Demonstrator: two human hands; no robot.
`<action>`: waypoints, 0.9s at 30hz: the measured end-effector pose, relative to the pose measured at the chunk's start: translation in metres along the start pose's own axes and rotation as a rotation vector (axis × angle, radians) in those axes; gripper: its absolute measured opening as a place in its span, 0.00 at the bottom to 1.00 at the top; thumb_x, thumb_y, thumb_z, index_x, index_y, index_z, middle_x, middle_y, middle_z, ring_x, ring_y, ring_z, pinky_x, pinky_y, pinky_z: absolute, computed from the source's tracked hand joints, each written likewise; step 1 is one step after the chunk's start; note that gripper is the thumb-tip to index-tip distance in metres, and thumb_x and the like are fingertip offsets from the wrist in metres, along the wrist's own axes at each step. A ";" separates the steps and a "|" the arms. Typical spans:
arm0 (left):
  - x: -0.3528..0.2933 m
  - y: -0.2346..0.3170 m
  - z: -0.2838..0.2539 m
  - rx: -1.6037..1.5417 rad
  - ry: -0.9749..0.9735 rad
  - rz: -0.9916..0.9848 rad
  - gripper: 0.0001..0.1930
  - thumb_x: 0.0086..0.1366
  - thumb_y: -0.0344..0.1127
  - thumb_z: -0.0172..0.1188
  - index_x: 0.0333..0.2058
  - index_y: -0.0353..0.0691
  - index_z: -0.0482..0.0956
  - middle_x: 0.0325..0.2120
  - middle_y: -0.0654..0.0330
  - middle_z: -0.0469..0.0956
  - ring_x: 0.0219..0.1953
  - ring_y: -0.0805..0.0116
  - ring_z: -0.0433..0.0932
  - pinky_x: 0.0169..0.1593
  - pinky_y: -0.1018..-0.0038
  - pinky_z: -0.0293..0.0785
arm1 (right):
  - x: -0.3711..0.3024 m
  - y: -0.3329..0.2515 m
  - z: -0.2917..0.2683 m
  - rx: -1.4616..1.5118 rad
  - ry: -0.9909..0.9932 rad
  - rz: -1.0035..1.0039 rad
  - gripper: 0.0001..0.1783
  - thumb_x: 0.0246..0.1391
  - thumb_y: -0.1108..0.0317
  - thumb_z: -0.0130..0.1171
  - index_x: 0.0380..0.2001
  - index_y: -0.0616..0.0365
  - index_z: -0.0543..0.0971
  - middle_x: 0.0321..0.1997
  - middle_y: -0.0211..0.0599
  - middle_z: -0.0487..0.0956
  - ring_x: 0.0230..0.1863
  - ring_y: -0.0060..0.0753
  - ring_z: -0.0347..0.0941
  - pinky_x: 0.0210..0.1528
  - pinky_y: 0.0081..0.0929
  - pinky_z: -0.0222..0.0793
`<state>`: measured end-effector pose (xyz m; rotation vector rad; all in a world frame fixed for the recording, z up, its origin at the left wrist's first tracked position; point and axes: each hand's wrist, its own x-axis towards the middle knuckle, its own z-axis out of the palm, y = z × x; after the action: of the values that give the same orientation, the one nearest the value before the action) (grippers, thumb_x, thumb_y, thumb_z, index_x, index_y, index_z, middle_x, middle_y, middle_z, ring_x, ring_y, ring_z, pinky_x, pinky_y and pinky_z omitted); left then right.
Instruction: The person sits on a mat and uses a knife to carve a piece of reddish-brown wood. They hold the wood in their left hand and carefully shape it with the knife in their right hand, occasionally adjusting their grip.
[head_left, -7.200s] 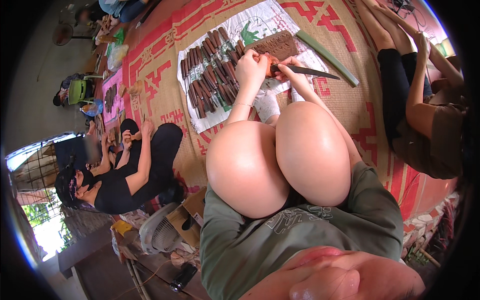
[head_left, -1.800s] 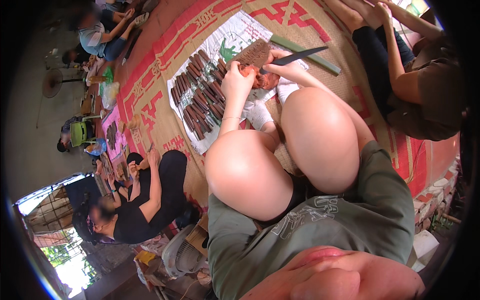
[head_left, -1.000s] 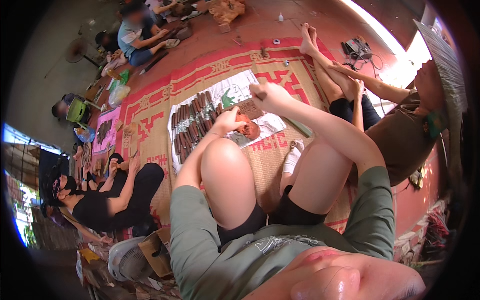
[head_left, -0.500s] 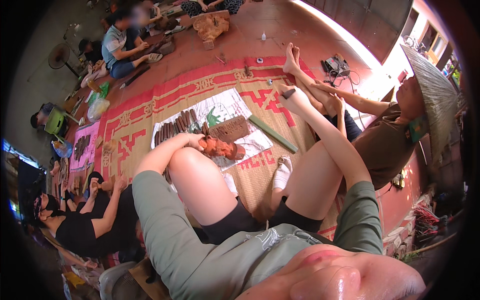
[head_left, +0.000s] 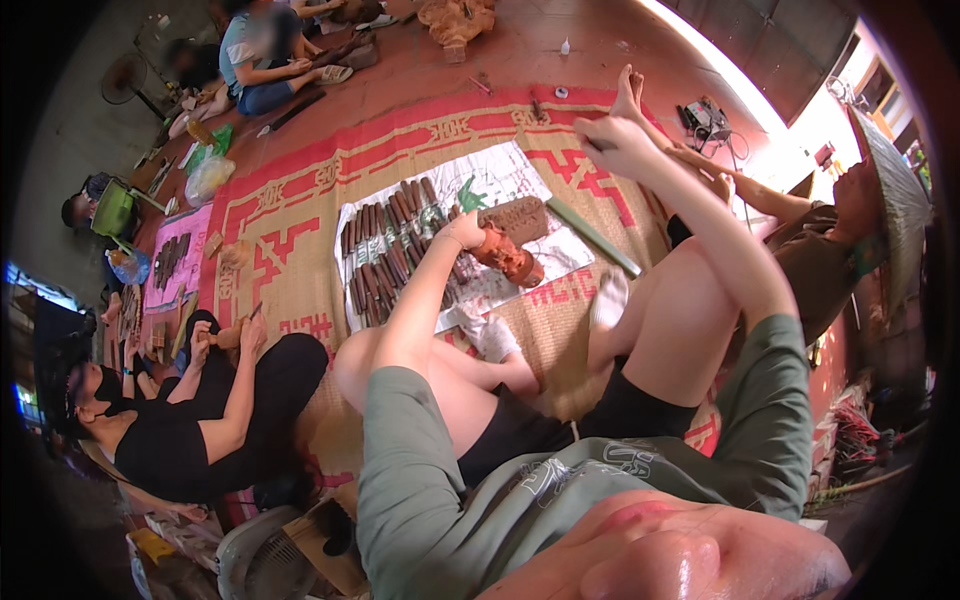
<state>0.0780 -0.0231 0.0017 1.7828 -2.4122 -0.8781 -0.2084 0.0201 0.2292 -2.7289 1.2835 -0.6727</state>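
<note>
A reddish-brown carved wooden figure (head_left: 508,257) lies tilted over a white printed sheet (head_left: 560,268) in front of me. My left hand (head_left: 463,231) is closed round its left end. Just beyond the figure lies a brown rectangular block (head_left: 513,220). Left of my left hand, several dark-handled carving tools (head_left: 375,245) lie in rows on the sheet. My right hand (head_left: 622,146) is raised far out to the right, over the mat's far edge. Its fingers are closed on a small dark piece (head_left: 602,143), blurred, whose kind I cannot make out.
A green strip (head_left: 595,236) lies along the sheet's right edge on the woven mat (head_left: 270,215). Close on my right sits a person in a conical hat (head_left: 890,180). On my left, a person in black (head_left: 170,440) handles a wooden piece. A fan (head_left: 270,560) stands behind me.
The view has shifted, with the mat now farther right and higher. My left forearm has come off my left knee, and that knee has dropped outward. My right hand is farther forward.
</note>
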 end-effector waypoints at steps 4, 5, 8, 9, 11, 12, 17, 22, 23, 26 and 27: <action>-0.016 0.016 0.009 -0.031 0.052 -0.047 0.33 0.46 0.40 0.52 0.53 0.30 0.63 0.51 0.39 0.66 0.52 0.45 0.68 0.54 0.63 0.66 | 0.007 -0.029 -0.004 -0.178 -0.037 -0.155 0.08 0.42 0.71 0.52 0.29 0.56 0.67 0.19 0.40 0.71 0.22 0.47 0.71 0.23 0.42 0.65; -0.022 0.020 0.008 -0.025 0.086 -0.051 0.32 0.48 0.42 0.53 0.52 0.31 0.64 0.50 0.41 0.67 0.51 0.46 0.69 0.54 0.63 0.66 | 0.002 -0.039 -0.004 -0.222 -0.025 -0.171 0.09 0.40 0.72 0.53 0.28 0.56 0.67 0.19 0.38 0.71 0.21 0.45 0.71 0.22 0.40 0.65; -0.023 0.038 0.012 0.015 0.165 -0.063 0.28 0.50 0.44 0.53 0.50 0.35 0.67 0.49 0.46 0.69 0.50 0.50 0.71 0.53 0.62 0.68 | -0.014 -0.038 0.002 -0.334 0.080 -0.235 0.10 0.36 0.74 0.54 0.25 0.56 0.66 0.17 0.34 0.71 0.20 0.41 0.71 0.21 0.36 0.65; -0.021 0.046 0.013 0.030 0.191 -0.068 0.27 0.51 0.44 0.54 0.49 0.36 0.68 0.49 0.47 0.70 0.50 0.51 0.72 0.53 0.61 0.68 | -0.021 -0.029 0.007 -0.355 0.130 -0.249 0.10 0.35 0.74 0.54 0.24 0.56 0.65 0.15 0.33 0.71 0.19 0.40 0.71 0.21 0.35 0.64; -0.015 0.062 0.015 0.104 0.182 -0.038 0.25 0.54 0.44 0.51 0.50 0.39 0.67 0.49 0.46 0.69 0.49 0.50 0.72 0.52 0.61 0.69 | -0.042 -0.025 0.016 -0.255 0.148 -0.124 0.10 0.37 0.74 0.55 0.24 0.56 0.65 0.14 0.32 0.70 0.19 0.40 0.70 0.21 0.34 0.65; -0.013 0.068 0.017 0.142 0.176 -0.028 0.25 0.55 0.44 0.50 0.50 0.40 0.67 0.49 0.45 0.69 0.49 0.49 0.72 0.51 0.60 0.69 | -0.053 -0.022 0.022 -0.199 0.156 -0.062 0.10 0.37 0.74 0.55 0.24 0.56 0.64 0.13 0.32 0.69 0.19 0.40 0.70 0.20 0.33 0.65; 0.000 0.104 0.036 0.188 0.254 0.091 0.27 0.54 0.37 0.46 0.56 0.48 0.63 0.45 0.45 0.71 0.43 0.47 0.75 0.48 0.59 0.71 | -0.104 0.007 0.070 -0.176 0.143 0.145 0.07 0.49 0.63 0.52 0.26 0.53 0.69 0.18 0.41 0.73 0.22 0.47 0.72 0.24 0.39 0.67; 0.011 0.121 0.051 0.260 0.480 0.142 0.20 0.52 0.38 0.51 0.46 0.43 0.71 0.35 0.47 0.75 0.33 0.52 0.78 0.36 0.63 0.76 | -0.128 -0.004 0.112 0.141 0.318 0.213 0.05 0.46 0.71 0.56 0.24 0.56 0.69 0.19 0.42 0.73 0.22 0.48 0.72 0.25 0.37 0.66; 0.009 0.124 0.055 0.245 0.519 0.125 0.18 0.52 0.38 0.51 0.43 0.42 0.71 0.34 0.48 0.76 0.31 0.53 0.79 0.34 0.63 0.76 | -0.133 -0.003 0.121 0.181 0.323 0.213 0.07 0.46 0.73 0.58 0.25 0.59 0.70 0.19 0.39 0.74 0.19 0.37 0.72 0.24 0.31 0.66; -0.002 0.126 0.068 0.261 0.745 0.082 0.13 0.54 0.39 0.51 0.36 0.41 0.74 0.26 0.53 0.77 0.24 0.57 0.79 0.28 0.64 0.76 | -0.143 -0.016 0.126 0.621 0.211 0.684 0.05 0.45 0.73 0.58 0.24 0.59 0.72 0.17 0.37 0.75 0.19 0.26 0.73 0.23 0.26 0.67; -0.003 0.126 0.067 0.250 0.770 0.045 0.12 0.54 0.39 0.51 0.36 0.41 0.74 0.26 0.54 0.77 0.24 0.58 0.79 0.27 0.64 0.76 | -0.149 -0.002 0.147 0.817 0.251 0.732 0.07 0.47 0.71 0.60 0.25 0.61 0.72 0.19 0.33 0.75 0.20 0.20 0.72 0.22 0.22 0.67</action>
<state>-0.0539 0.0323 0.0018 1.6849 -2.0681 0.1361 -0.2306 0.1120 0.0425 -1.4400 1.4651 -1.1208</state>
